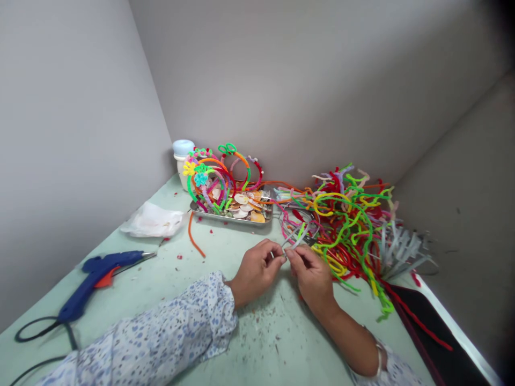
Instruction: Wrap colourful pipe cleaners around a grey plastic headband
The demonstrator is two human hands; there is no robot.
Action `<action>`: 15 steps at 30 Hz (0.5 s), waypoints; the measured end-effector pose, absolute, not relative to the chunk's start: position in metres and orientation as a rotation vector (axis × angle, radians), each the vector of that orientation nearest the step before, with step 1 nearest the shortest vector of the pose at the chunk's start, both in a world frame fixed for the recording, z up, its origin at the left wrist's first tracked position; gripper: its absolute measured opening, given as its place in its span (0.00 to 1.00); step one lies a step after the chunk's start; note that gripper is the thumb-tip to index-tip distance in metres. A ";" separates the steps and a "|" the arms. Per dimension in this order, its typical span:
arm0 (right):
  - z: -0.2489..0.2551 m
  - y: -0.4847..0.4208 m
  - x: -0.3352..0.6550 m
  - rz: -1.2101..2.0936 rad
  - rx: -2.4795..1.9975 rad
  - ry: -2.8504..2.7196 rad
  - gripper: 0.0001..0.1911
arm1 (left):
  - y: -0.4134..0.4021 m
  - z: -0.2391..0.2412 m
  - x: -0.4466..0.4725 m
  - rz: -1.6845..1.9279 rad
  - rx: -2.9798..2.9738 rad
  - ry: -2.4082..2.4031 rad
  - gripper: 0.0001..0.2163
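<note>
My left hand [256,268] and my right hand [311,274] meet over the pale green table [257,343], fingertips pinched together on a thin grey pipe cleaner [293,244] that sticks up and away between them. Both hands are closed on it. Just beyond my right hand lies a tangled heap of pipe cleaners [346,220] in green, yellow, red and orange. A bundle of grey strips [398,249] lies at the heap's right edge.
A metal tray [231,215] holds shells and decorated headbands [219,174], with a white jar [183,155] behind. A blue glue gun [98,273] with its cord lies at left, near a crumpled plastic bag [153,220]. A loose orange pipe cleaner [195,238] lies on the table. Grey walls enclose the corner.
</note>
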State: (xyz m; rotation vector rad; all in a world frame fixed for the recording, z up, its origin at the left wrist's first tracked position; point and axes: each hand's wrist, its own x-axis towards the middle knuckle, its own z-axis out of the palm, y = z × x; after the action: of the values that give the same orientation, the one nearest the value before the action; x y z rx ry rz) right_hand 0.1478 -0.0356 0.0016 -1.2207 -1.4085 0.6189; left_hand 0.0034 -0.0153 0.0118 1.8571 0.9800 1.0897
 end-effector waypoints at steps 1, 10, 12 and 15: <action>0.001 -0.035 0.148 0.614 -1.225 -1.414 0.14 | -0.016 0.012 0.003 1.091 1.859 0.976 0.03; -0.001 -0.037 0.147 0.612 -1.284 -1.411 0.14 | -0.016 0.015 0.002 1.077 1.897 0.972 0.02; -0.001 -0.038 0.147 0.612 -1.291 -1.409 0.14 | -0.016 0.016 0.002 1.074 1.909 0.969 0.02; -0.001 -0.037 0.147 0.627 -1.284 -1.405 0.14 | -0.017 0.016 0.002 1.085 1.919 0.965 0.02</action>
State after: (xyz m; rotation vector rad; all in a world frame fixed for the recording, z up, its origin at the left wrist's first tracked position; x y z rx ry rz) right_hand 0.1474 -0.0373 -0.0014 -1.2837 -1.4051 0.6266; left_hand 0.0025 -0.0165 0.0159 1.9186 0.9647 1.0849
